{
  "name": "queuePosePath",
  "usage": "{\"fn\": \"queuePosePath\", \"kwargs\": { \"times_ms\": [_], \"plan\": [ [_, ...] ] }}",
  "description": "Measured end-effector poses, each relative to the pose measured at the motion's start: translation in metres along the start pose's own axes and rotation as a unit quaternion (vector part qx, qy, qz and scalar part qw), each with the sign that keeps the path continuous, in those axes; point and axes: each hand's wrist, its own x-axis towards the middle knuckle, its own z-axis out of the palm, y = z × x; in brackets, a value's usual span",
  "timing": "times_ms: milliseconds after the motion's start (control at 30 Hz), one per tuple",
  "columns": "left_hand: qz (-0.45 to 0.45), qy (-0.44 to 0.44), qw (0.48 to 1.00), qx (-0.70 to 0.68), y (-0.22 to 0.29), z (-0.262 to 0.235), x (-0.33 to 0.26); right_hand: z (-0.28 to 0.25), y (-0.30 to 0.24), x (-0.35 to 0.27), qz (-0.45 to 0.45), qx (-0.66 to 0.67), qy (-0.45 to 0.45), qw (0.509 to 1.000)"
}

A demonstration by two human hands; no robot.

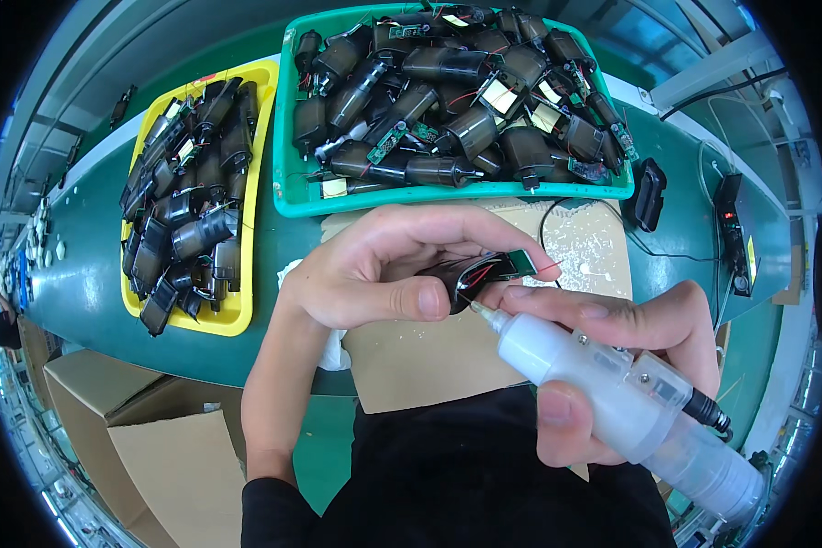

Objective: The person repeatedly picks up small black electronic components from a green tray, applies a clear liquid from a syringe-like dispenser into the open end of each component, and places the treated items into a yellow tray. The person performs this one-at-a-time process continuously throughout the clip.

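Note:
My left hand (365, 274) is closed around a dark, translucent plastic housing (446, 274), held above a cardboard sheet. Red wires and a small green circuit board (521, 263) stick out at the housing's right side. In my right hand (653, 338) lies a chubby, white translucent cylindrical tool (571, 365) with a narrow tip and a black cord plug (706, 413) on its side. The tool points up and left, its tip (480, 310) at the housing's lower edge; whether they touch I cannot tell. Fingertips of my right hand are close beside the housing.
A green bin (457, 199) full of similar dark housings stands at the back, a yellow tray (263, 164) of them at left. Cardboard sheet (411, 365), white cloth (336, 354), black case (648, 194) and black device with a red display (731, 224) lie about. An open carton (173, 457) stands lower left.

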Motion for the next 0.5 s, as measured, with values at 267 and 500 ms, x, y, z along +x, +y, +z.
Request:
{"fn": "queuePosePath", "kwargs": {
  "times_ms": [267,500],
  "plan": [
    [0.013,0.0,1.0,0.02,-0.0001,-0.0005,-0.0008,0.002,0.0,0.001,-0.011,-0.017,0.005,1.0],
    [0.023,-0.012,0.999,0.028,-0.0005,-0.0022,-0.0016,0.0002,-0.0017,0.0007,-0.014,-0.026,-0.009,1.0]
  ]
}}
